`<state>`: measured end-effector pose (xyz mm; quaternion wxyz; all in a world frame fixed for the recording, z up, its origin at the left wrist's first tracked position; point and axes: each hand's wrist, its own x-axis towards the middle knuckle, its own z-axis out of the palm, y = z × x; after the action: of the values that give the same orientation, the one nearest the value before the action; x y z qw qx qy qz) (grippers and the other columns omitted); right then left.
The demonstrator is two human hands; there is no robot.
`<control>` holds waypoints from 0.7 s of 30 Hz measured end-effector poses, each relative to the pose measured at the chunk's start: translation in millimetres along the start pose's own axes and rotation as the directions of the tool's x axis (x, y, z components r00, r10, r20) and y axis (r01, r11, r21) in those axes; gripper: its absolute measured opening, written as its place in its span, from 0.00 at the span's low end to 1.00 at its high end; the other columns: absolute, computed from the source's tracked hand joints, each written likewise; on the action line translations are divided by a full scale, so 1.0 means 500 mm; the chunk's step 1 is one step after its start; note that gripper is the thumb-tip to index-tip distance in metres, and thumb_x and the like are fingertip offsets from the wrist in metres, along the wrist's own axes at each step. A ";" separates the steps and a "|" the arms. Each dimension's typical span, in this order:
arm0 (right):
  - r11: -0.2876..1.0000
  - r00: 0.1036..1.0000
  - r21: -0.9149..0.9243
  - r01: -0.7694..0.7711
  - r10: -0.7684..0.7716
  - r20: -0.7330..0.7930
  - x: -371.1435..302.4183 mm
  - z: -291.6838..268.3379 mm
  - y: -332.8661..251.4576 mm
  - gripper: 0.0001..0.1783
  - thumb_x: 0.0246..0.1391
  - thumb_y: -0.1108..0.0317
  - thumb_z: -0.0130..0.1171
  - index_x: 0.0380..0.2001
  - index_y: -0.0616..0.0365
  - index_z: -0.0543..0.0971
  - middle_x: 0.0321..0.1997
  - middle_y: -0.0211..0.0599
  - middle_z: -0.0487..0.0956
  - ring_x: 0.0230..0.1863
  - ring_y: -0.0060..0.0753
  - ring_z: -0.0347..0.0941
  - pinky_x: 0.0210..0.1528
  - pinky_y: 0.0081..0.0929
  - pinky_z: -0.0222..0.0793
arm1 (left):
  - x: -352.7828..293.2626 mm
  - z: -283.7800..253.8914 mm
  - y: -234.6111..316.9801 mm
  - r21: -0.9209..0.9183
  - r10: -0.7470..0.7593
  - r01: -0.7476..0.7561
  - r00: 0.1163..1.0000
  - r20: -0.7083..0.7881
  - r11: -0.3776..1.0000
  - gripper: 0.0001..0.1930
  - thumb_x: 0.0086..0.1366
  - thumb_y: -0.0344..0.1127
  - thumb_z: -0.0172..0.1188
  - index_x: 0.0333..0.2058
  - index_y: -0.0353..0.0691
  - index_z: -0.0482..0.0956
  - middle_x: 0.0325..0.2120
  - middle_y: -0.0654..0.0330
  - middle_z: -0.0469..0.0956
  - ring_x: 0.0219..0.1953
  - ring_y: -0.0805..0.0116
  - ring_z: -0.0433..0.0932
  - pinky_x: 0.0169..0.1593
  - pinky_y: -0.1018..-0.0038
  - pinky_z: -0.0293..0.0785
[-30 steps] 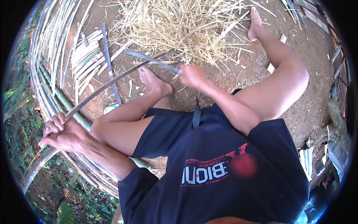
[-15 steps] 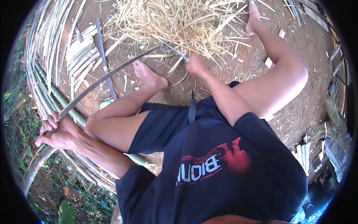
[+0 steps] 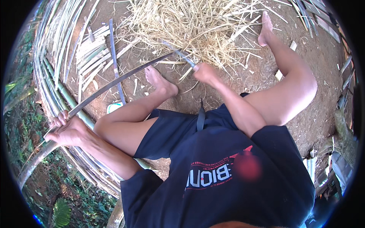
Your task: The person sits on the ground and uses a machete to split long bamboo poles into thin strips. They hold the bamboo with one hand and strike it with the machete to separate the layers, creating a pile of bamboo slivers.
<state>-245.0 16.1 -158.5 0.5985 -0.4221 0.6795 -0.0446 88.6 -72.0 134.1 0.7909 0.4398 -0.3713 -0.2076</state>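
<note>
A long, narrow, dark-faced bamboo strip (image 3: 121, 78) slants from the lower left up to the middle, past my bent left leg. My left hand (image 3: 68, 130) is closed on its lower end, palm up, thumb stretched along it. In my right hand (image 3: 206, 73) is a knife (image 3: 186, 59), gripped by its handle, with the thin blade pointing up and left. The blade crosses the strip's far end; whether its edge bites into the strip cannot be made out. Beneath and beyond the blade lies a heap of pale shavings (image 3: 194, 26).
Short split bamboo pieces (image 3: 93, 57) are stacked at the upper left, beside a dark flat slat (image 3: 115, 60). Long bamboo strips (image 3: 47, 81) curve along the left edge. A white and green round object (image 3: 114, 107) sits by my left knee. Greenery (image 3: 80, 197) grows at the lower left.
The scene has shifted slightly down and to the right in view. Both hands keep their holds, and the knife still crosses the strip's far end.
</note>
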 end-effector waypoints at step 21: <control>0.951 0.935 -0.032 0.308 -0.309 -0.174 -0.006 0.079 0.021 0.16 0.59 0.70 0.49 0.47 0.64 0.78 0.17 0.37 0.75 0.13 0.27 0.69 0.14 0.27 0.68 | -0.046 0.058 0.039 -0.188 -0.058 0.059 0.998 0.010 0.980 0.28 0.69 0.67 0.41 0.19 0.51 0.64 0.11 0.70 0.52 0.10 0.76 0.48 0.13 0.76 0.47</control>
<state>-217.4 42.3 -173.1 0.5205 -0.5190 0.6553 -0.1738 51.5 -62.5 151.3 0.8216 0.3732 -0.3387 -0.2662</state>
